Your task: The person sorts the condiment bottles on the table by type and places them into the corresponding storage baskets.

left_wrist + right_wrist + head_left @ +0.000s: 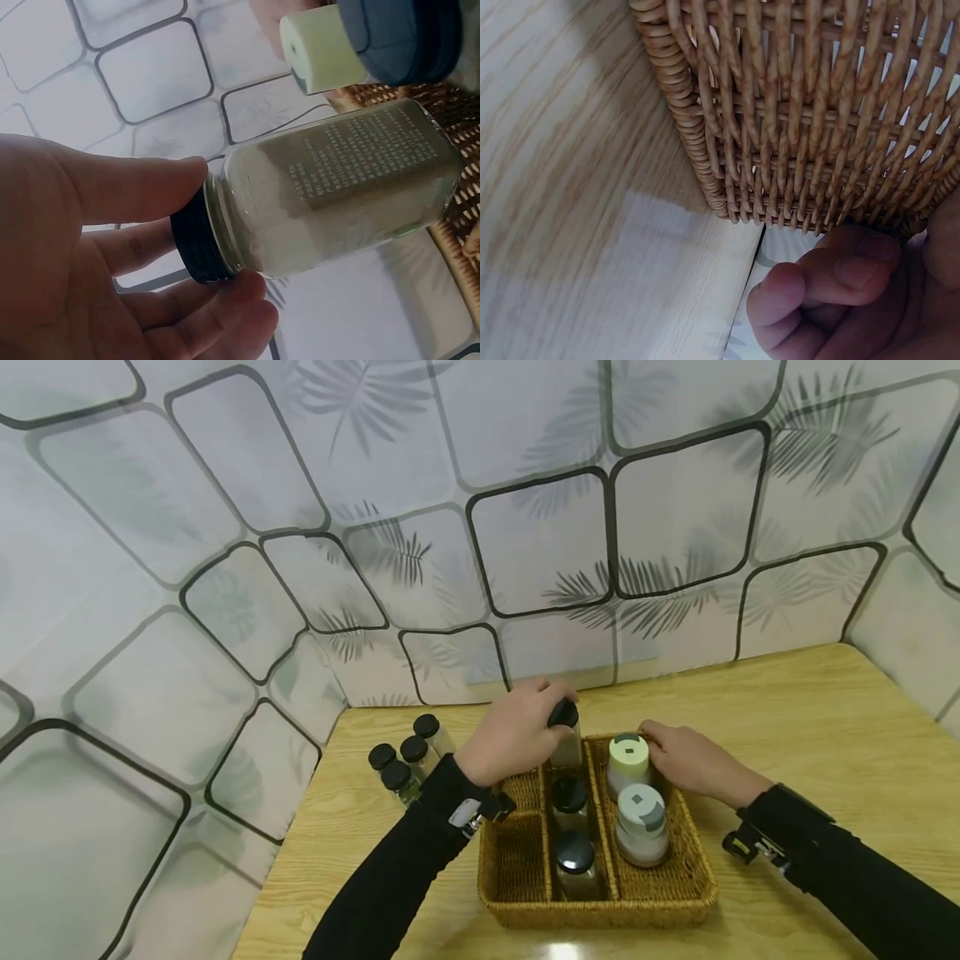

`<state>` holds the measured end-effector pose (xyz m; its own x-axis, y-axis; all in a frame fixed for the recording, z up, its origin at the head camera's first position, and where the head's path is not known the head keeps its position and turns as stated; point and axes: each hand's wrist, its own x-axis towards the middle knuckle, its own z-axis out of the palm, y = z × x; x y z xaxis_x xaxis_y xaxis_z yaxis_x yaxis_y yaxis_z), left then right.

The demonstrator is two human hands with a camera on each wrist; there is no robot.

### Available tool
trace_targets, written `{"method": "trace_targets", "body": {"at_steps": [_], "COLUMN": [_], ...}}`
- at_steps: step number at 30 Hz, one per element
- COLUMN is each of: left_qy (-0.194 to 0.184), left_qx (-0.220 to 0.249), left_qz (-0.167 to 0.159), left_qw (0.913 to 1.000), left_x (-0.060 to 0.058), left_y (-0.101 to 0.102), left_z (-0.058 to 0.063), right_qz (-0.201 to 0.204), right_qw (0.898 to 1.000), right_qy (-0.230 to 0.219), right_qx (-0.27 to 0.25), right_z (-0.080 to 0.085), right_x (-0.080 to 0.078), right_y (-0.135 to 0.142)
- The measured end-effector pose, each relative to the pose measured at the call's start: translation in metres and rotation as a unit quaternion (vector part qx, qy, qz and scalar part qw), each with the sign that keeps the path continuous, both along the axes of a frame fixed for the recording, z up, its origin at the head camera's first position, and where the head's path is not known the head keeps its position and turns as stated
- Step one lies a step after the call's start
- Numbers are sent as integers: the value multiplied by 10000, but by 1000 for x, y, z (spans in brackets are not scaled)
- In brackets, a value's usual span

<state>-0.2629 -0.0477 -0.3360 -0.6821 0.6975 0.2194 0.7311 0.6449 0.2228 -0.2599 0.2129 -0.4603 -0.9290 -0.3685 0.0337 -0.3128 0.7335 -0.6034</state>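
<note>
One centre-frame jar, likely fragile: my left hand pinches its cap, probably the best hold; my right hand grips the basket.

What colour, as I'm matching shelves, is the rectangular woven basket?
The basket is brown, clearest in right wrist view.

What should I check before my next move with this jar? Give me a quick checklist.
1. Left grip holding the jar by its black lid: ok.
2. Right grip at the far right corner of the basket: ok.
3. Jar lined up behind the two black-topped jars: ok.
4. Jar's base settled in the basket: cannot tell from these views.
5. Left sleeve clear of the four jars on the table: cannot tell; they look close.
</note>
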Motion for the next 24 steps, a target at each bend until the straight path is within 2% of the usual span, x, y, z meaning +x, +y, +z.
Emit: {"method": "trace_targets", "body": {"at_steps": [24], "left_qy": [-414], "left_qx": [-487], "left_qz": [2], "left_qw": [9980], "left_x": [-5], "left_y": [-2], "left_z": [-34], "right_qz": [-33], "right_qw": [9999], "right_qy": [151], "right_qx": [70], "right_z": [1], "right_x": [1], "right_y": [-1]}}
